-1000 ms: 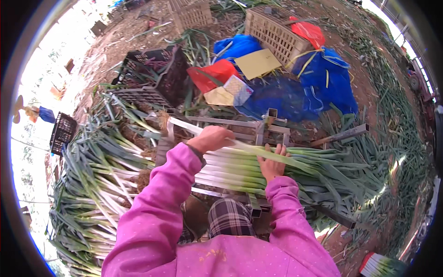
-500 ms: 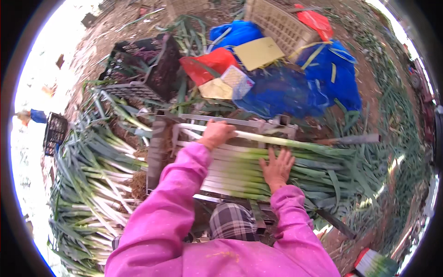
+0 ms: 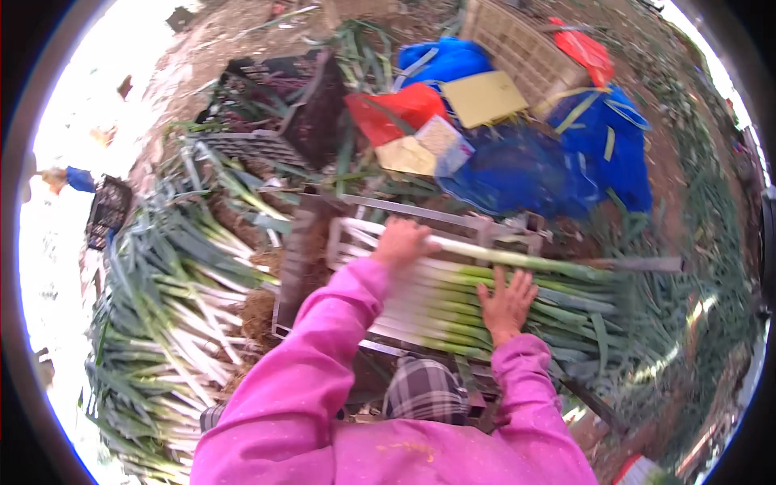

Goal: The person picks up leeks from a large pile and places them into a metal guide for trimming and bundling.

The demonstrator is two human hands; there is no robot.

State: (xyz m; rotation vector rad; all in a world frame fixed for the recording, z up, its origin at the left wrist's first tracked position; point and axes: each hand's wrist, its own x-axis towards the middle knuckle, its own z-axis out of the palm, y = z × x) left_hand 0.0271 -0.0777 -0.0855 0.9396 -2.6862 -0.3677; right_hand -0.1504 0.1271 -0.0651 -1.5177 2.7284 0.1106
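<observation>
A row of leeks point(image 3: 436, 299) lies side by side across a metal rack point(image 3: 461, 212), white ends to the left and green leaves to the right. My left hand point(image 3: 402, 242) bends its fingers around the thick leek point(image 3: 509, 257) at the far side of the row, close to its white end. Flat on the green part of the row rests my right hand point(image 3: 508, 305), fingers spread. Both arms wear pink sleeves. The left palm and some shafts under it are hidden or blurred.
To the left lies a large heap of leeks point(image 3: 178, 315) with roots. A black crate point(image 3: 315, 113), red bag point(image 3: 396, 109), yellow card point(image 3: 485, 99), blue mesh bags point(image 3: 606, 149) and tan crate point(image 3: 521, 48) stand beyond the rack. Leaf scraps point(image 3: 703, 242) litter the right side.
The whole view has shifted, so the scene sits farther right in the picture. Both hands keep nearly the same places on the leeks.
</observation>
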